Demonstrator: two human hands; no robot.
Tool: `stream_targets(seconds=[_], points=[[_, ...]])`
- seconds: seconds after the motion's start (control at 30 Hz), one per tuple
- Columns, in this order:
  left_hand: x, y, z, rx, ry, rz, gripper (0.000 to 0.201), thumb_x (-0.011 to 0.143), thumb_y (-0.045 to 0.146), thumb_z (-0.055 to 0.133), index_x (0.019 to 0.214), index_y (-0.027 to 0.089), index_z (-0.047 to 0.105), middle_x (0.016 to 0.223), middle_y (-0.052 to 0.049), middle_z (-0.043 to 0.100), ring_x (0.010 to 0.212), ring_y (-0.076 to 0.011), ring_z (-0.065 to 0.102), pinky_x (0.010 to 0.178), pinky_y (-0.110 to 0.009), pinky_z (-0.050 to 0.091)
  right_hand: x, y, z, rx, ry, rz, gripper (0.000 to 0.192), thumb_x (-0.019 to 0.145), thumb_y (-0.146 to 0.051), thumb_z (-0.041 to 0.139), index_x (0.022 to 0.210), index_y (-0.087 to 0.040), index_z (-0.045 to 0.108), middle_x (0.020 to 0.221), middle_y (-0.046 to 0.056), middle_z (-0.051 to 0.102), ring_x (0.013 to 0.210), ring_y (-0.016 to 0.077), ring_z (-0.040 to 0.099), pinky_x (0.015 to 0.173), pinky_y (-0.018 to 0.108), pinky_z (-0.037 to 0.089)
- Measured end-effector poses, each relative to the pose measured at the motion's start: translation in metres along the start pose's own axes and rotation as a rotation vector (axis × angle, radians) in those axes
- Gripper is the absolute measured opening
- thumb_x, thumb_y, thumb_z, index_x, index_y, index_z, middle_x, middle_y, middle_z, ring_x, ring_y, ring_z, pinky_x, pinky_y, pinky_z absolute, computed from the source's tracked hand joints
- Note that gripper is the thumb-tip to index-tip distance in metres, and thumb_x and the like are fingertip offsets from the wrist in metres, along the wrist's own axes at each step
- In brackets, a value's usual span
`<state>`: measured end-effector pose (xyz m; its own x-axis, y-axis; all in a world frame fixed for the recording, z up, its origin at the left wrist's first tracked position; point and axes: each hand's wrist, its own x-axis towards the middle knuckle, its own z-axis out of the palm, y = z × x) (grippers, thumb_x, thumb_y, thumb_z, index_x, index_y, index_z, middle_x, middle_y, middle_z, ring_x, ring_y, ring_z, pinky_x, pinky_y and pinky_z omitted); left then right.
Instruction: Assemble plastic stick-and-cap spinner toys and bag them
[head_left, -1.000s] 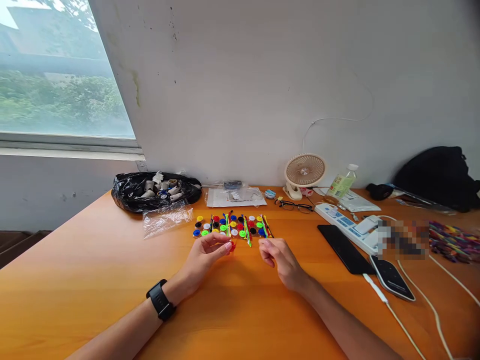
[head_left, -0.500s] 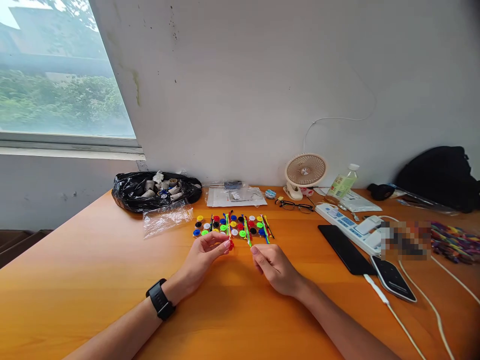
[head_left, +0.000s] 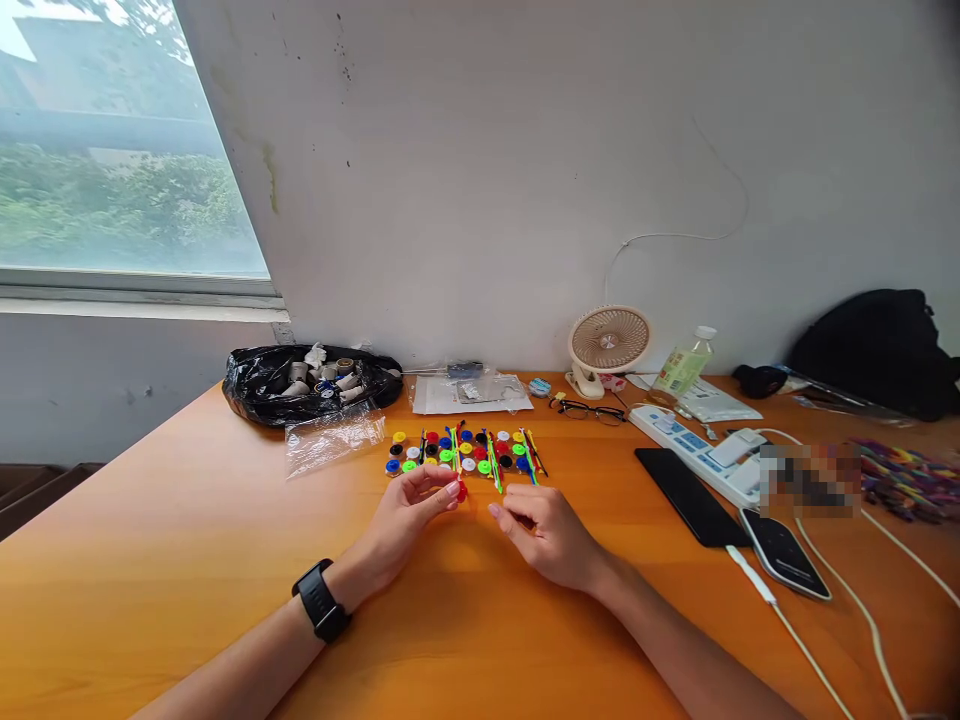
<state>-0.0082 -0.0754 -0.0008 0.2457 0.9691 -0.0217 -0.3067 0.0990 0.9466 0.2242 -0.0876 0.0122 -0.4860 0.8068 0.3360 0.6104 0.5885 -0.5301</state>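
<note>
My left hand pinches a small red round plastic piece between thumb and fingertips, a little above the table. Part of that piece is hidden by the fingers. My right hand is just to the right, its thumb apart from its curled fingers, and I see nothing in it. Beyond both hands lie rows of round plastic pieces in several colours, such as a white one and a yellow one. Among these rows are bundles of thin coloured plastic sticks.
A black plastic bag of grey parts and a clear bag lie at the back left. Glasses, a small fan and a bottle stand behind. At right are a power strip, a black phone and cables.
My right thumb has parted from the index finger, and the hand has opened slightly. My left hand still holds the red piece in the same place.
</note>
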Motion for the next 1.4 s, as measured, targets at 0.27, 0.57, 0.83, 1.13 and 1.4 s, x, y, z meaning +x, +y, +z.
stream_targets(seconds=[0.27, 0.57, 0.83, 1.13, 1.4], points=[[0.0, -0.006, 0.0, 0.022, -0.046, 0.001, 0.035, 0.079, 0.039, 0.088, 0.101, 0.016, 0.073, 0.096, -0.005, 0.071, 0.087, -0.0158, 0.065, 0.087, -0.031, 0.052, 0.0, 0.0, 0.002, -0.081, 0.044, -0.053, 0.041, 0.103, -0.027, 0.049, 0.065, -0.019, 0.036, 0.062, -0.004, 0.041, 0.058, 0.0112, 0.036, 0.061, 0.029, 0.025], [-0.005, -0.005, 0.007, 0.067, -0.133, -0.029, 0.033, 0.08, 0.039, 0.086, 0.098, 0.016, 0.07, 0.096, -0.005, 0.072, 0.087, -0.0164, 0.065, 0.082, -0.028, 0.052, -0.001, 0.001, 0.005, -0.107, 0.078, -0.104, 0.042, 0.099, -0.024, 0.053, 0.062, -0.019, 0.035, 0.059, -0.004, 0.039, 0.056, 0.0108, 0.031, 0.062, 0.029, 0.024], [-0.006, -0.007, 0.007, 0.036, -0.168, -0.04, 0.031, 0.08, 0.037, 0.087, 0.097, 0.016, 0.07, 0.098, -0.004, 0.071, 0.091, -0.0166, 0.066, 0.083, -0.027, 0.05, -0.002, 0.002, 0.011, -0.118, 0.089, -0.13, 0.042, 0.098, -0.023, 0.057, 0.061, -0.018, 0.037, 0.058, -0.004, 0.04, 0.056, 0.0106, 0.03, 0.061, 0.029, 0.023], [-0.006, -0.007, 0.008, 0.044, -0.194, -0.044, 0.032, 0.08, 0.039, 0.087, 0.097, 0.016, 0.07, 0.098, -0.005, 0.073, 0.091, -0.0169, 0.067, 0.083, -0.027, 0.05, -0.002, 0.002, 0.01, -0.116, 0.081, -0.126, 0.043, 0.098, -0.023, 0.057, 0.06, -0.018, 0.038, 0.058, -0.004, 0.04, 0.056, 0.0108, 0.03, 0.061, 0.029, 0.024], [-0.005, -0.007, 0.008, 0.072, -0.184, -0.04, 0.037, 0.083, 0.044, 0.083, 0.104, 0.017, 0.069, 0.097, -0.007, 0.076, 0.089, -0.0182, 0.07, 0.086, -0.03, 0.055, -0.001, -0.012, 0.0, 0.041, 0.103, -0.121, 0.014, 0.091, -0.026, 0.07, 0.097, -0.022, 0.059, 0.092, 0.002, 0.065, 0.081, 0.0172, 0.058, 0.074, 0.028, 0.042]])
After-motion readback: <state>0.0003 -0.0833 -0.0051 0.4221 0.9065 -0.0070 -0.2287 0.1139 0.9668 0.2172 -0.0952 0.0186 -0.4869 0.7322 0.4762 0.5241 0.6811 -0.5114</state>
